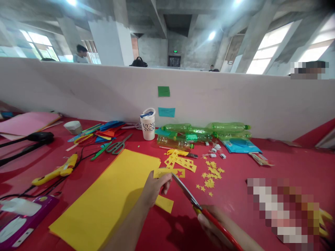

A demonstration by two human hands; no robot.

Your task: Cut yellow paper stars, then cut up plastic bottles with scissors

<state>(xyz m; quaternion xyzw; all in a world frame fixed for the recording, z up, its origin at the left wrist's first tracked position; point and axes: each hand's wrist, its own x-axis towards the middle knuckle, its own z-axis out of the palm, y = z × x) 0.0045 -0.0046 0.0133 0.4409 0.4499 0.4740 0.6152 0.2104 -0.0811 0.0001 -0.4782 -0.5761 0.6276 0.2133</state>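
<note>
My left hand pinches a yellow paper strip that has a star-shaped hole near its right end. In my right hand are red-handled scissors, whose blades reach up and left to the strip beside my left fingertips. A second yellow strip lies on the table just right of my left wrist. Large yellow sheets lie under and left of my left arm. Strips with star cut-outs lie beyond my left hand, and small yellow stars are scattered to their right.
Green plastic bottles and a white cup stand or lie by the partition. Grey-green scissors, a yellow glue gun and a purple power strip are on the left. A blue packet lies back right.
</note>
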